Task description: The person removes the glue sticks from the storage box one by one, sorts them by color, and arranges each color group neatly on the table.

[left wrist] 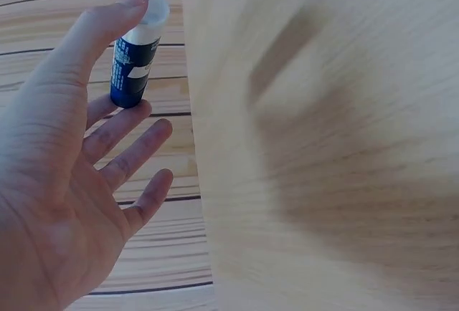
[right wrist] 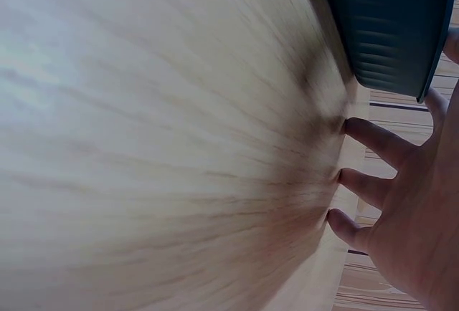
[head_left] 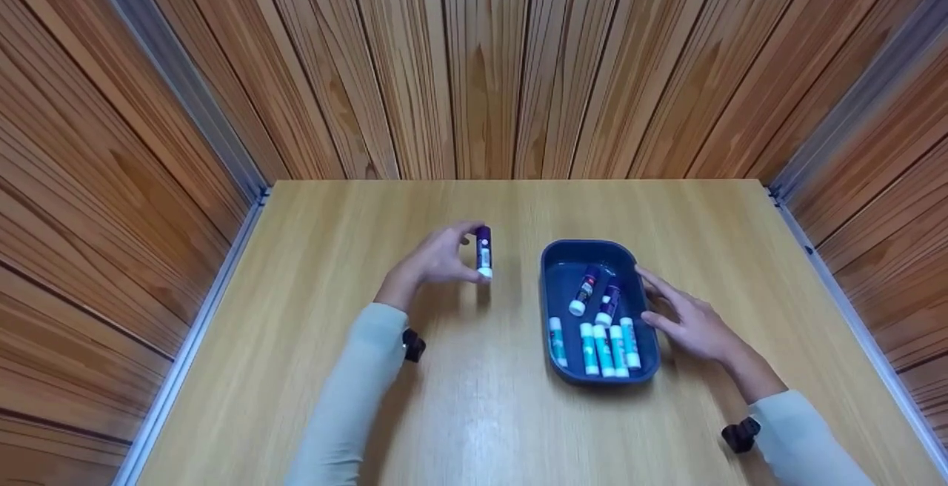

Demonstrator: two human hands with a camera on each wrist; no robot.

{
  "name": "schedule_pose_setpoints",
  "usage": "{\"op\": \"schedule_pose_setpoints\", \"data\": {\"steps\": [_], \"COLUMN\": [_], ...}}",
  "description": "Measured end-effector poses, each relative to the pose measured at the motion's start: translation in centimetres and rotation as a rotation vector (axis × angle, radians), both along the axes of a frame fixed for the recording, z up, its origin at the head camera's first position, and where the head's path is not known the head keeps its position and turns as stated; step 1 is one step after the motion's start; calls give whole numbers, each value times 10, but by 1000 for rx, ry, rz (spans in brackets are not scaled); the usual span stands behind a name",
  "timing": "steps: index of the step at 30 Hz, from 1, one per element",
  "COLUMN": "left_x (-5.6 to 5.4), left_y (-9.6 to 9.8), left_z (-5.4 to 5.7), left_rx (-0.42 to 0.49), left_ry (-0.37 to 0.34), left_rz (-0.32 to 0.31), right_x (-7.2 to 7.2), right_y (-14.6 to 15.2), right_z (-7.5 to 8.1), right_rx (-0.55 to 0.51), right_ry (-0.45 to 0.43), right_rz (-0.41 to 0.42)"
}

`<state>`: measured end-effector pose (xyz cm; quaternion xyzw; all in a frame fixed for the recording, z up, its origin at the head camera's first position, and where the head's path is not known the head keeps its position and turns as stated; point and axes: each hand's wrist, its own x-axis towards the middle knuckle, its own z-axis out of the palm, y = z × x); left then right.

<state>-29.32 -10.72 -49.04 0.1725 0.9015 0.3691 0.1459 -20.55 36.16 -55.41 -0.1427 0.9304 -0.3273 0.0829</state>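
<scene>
Left hand pinches a glue stick endwise; spread right hand apparently touches the tray.

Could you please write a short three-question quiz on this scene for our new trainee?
1. Open question: What does the left hand pinch between thumb and fingers?
2. Multiple choice: How many turquoise glue sticks lie in the tray? A) three B) five C) eight
3. True or false: Nothing purple lies in the tray.

Key:
1. A purple glue stick.
2. B
3. False: two purple glue sticks lie there.
</scene>
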Motion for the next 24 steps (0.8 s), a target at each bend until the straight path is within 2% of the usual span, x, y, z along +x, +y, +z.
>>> {"op": "schedule_pose_setpoints", "data": {"steps": [13,24], "left_x": [2,9], "left_y": [-11,-24], "left_z": [-30,-49], "left_rx": [-44,-92], "left_ry": [-48,-42], "left_rz": [67,84], "right_x": [0,1], "right_y": [2,-1], "right_z": [-1,3], "right_rx": [-5,10], "right_ry": [-13,2], "right_rz": [2,5]}}
